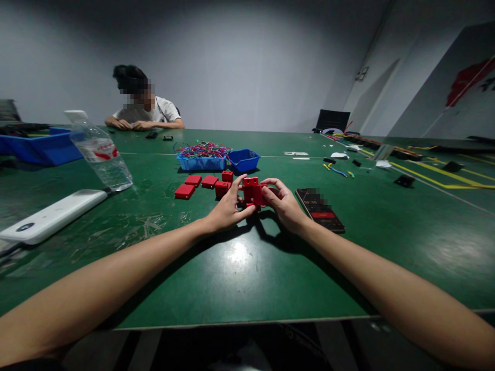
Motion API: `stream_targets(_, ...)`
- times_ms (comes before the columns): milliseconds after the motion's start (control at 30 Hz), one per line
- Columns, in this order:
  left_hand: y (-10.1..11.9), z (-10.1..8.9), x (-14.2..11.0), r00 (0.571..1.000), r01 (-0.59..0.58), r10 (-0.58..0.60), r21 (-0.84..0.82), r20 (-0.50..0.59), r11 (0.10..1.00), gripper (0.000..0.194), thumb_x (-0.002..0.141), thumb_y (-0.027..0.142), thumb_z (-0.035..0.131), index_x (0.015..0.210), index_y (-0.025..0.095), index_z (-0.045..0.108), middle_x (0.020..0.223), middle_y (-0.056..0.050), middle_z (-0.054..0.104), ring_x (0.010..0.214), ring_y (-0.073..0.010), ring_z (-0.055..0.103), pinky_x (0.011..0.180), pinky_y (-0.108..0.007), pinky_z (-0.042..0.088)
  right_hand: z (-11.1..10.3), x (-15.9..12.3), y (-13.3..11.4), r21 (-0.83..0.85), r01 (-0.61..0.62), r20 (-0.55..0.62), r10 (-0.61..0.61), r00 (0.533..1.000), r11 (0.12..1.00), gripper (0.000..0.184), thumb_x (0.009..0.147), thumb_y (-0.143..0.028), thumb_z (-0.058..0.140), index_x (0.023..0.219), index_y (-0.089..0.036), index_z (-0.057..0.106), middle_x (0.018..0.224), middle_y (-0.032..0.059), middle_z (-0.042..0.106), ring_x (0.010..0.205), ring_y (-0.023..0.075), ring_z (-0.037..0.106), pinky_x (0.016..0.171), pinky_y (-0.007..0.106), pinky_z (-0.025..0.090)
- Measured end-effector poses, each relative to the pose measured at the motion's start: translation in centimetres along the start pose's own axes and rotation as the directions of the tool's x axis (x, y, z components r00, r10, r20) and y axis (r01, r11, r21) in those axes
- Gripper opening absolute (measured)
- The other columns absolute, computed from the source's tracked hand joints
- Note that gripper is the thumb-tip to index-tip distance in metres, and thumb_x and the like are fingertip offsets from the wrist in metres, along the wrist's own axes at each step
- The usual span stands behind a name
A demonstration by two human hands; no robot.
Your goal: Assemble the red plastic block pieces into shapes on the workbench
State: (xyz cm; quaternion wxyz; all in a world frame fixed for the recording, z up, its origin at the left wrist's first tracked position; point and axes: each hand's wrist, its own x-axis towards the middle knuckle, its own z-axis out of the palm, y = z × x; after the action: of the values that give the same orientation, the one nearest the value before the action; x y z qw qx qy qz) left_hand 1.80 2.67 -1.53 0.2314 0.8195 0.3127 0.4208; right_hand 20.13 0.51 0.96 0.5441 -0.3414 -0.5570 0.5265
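Left hand [228,208] and right hand [284,203], fingers curled, jointly grip a small red plastic block assembly [253,191] between them, just above the green table [240,278]. Its long axis runs upright; both hands are equally near. More flat red plastic pieces [193,185] lie beyond-left, a black phone [320,209] right.

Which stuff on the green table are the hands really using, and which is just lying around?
In use:
- red block, held by left hand and right hand
- spare red blocks
- blue tray of coloured wires

Lying about:
- phone
- water bottle
- white case
- small blue tray
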Motion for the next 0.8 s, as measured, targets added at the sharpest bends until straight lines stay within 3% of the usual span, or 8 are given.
stream_targets(367, -0.39, 0.14, 0.03, 1.0, 0.007, -0.007, 0.003, 0.003, 1.0, 0.088, 0.082, 0.028, 0.066, 0.15, 0.024, 0.011, 0.137, -0.019, 0.049, 0.102, -0.0223, 0.063, 0.08, -0.036, 0.056, 0.28, -0.24, 0.18, -0.059, 0.038, -0.001, -0.038, 0.999, 0.998, 0.043, 0.069, -0.05, 0.077, 0.094, -0.024, 0.054, 0.081, -0.0025, 0.066, 0.071, 0.0124, 0.063, 0.066, 0.025, 0.05)
stream_targets(800, -0.3, 0.12, -0.03, 0.999, -0.038, 0.038, -0.01, 0.007, 0.999, 0.085, 0.083, 0.028, 0.065, 0.15, 0.027, 0.013, 0.137, -0.018, 0.05, 0.099, -0.0207, 0.064, 0.083, -0.038, 0.057, 0.2, 0.0, -0.06, -0.111, -0.003, -0.014, 0.002, 1.0, 0.994, 0.044, 0.068, -0.047, 0.077, 0.099, -0.023, 0.056, 0.085, 0.0003, 0.068, 0.073, 0.0148, 0.065, 0.056, 0.024, 0.049)
